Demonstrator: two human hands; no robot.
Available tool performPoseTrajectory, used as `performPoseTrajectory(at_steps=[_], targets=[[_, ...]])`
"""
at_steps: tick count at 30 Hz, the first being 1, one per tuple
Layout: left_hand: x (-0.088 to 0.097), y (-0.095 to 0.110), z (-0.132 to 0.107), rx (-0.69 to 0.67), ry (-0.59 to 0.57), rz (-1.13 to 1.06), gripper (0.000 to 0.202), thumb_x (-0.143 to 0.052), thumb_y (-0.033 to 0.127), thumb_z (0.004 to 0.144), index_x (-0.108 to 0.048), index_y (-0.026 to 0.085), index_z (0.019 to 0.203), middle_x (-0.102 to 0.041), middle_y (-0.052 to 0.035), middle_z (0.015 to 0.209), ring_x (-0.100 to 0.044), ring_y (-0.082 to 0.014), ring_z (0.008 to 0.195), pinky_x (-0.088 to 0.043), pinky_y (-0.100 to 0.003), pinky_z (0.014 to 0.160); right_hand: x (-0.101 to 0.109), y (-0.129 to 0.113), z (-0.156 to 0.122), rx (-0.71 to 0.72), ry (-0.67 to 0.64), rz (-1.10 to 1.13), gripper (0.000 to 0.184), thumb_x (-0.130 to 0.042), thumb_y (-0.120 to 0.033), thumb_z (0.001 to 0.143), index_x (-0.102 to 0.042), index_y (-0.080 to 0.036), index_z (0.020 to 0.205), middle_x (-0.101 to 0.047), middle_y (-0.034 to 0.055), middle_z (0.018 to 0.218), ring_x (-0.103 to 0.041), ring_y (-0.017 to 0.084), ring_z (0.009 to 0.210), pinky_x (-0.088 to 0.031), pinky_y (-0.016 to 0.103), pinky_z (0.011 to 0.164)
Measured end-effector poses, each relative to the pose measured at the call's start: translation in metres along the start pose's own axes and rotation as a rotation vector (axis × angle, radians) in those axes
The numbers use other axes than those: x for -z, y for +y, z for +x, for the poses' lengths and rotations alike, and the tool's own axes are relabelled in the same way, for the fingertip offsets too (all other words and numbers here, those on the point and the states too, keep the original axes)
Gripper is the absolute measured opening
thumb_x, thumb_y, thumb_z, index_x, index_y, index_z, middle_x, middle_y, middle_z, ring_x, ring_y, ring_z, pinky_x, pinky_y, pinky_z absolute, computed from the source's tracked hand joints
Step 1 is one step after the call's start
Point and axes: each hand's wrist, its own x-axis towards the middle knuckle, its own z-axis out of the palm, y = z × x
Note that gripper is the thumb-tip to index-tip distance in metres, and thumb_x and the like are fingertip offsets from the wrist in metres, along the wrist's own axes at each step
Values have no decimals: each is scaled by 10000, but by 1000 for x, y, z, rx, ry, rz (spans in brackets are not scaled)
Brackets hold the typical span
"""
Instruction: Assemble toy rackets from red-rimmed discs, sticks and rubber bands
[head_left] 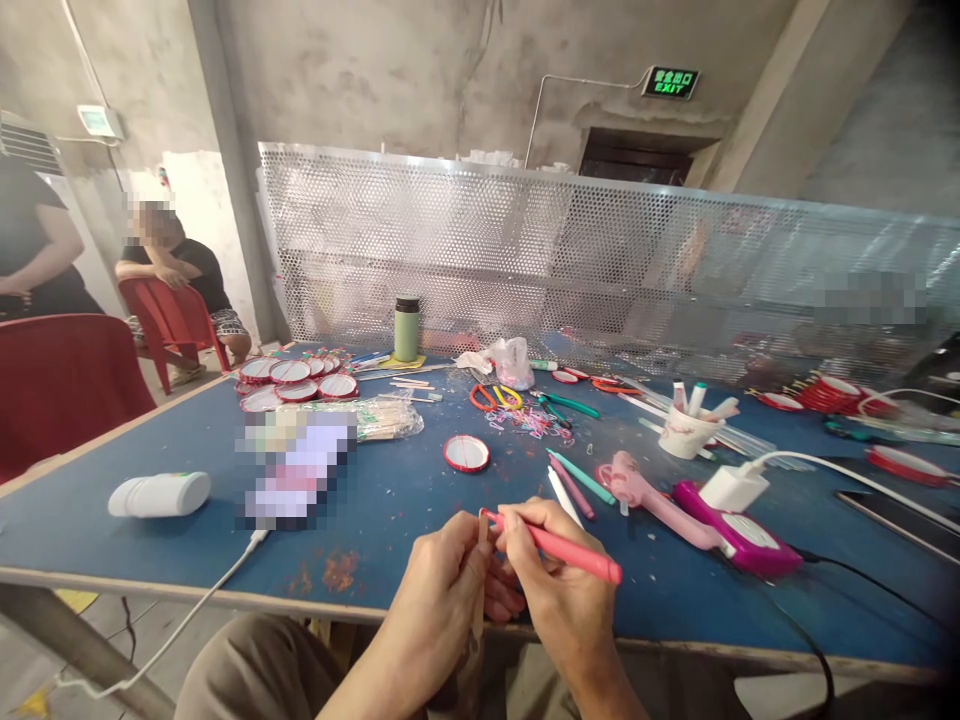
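Observation:
Near the front edge of the blue table, my left hand [442, 570] is closed around a flat wooden craft stick [481, 560] that stands roughly upright. A red-pink marker pen [574, 553] is gripped in my right hand [566, 600], its tip touching or very close to the stick's top end. Just beyond my hands lies a small round white disc with a red rim [466, 453]. White, dark pink [571, 486] and teal [583, 477] pens rest to the right of it. The lower part of the stick is partly hidden by my fingers.
Red-rimmed discs [291, 371] are piled at the left, beside a bag of wooden sticks [382, 416] and a phone [304, 470]. Pliers [566, 405], small colourful clips, a paper cup of pens [686, 432], a pink handheld fan [660, 505] and cables lie rightward. A perforated metal screen [450, 250] stands behind.

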Motion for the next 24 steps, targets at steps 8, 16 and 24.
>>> performPoseTrajectory(at_steps=[8, 16, 24], targets=[[0, 1, 0, 1, 15, 44, 349, -464, 515, 913, -437, 216, 734, -627, -8, 644, -672, -168, 561, -544, -259, 536, 0, 0, 0, 29, -17, -27, 188, -562, -273, 962, -671, -195, 829, -648, 3, 706, -617, 121, 592, -480, 193, 499], [0, 1, 0, -6, -9, 8, 316, -470, 489, 920, -457, 211, 769, -634, -8, 648, -639, -148, 527, -558, -273, 559, 0, 3, -1, 3, 12, -8, 181, -572, -277, 959, -655, -195, 821, -636, -9, 682, -586, 108, 551, -472, 197, 497], [0, -1, 0, 2, 5, -4, 305, -493, 472, 912, -450, 216, 752, -633, -8, 645, -656, -166, 542, -562, -283, 556, 0, 2, 0, 19, -2, -23, 175, -570, -271, 957, -664, -200, 828, -645, -5, 700, -617, 121, 599, -486, 195, 515]])
